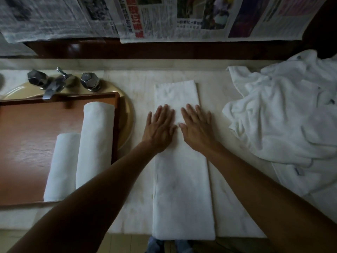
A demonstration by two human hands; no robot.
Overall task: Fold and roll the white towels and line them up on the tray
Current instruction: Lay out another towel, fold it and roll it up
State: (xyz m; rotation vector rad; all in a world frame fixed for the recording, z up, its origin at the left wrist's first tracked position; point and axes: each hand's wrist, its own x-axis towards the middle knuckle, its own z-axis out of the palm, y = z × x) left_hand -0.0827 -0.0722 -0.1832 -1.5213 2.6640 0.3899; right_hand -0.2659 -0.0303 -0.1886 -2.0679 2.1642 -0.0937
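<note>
A white towel lies folded into a long narrow strip on the marble counter, running from the near edge toward the wall. My left hand and my right hand lie flat on it side by side, fingers straight, pressing on its middle part. To the left, a brown wooden tray rests over the sink. On the tray lie two rolled white towels side by side: a longer roll at the tray's right side and a shorter roll left of it.
A heap of unfolded white towels fills the counter's right side. A chrome faucet with two knobs stands behind the tray at the beige sink. Newspaper sheets cover the wall behind. The strip's near end overhangs the counter edge.
</note>
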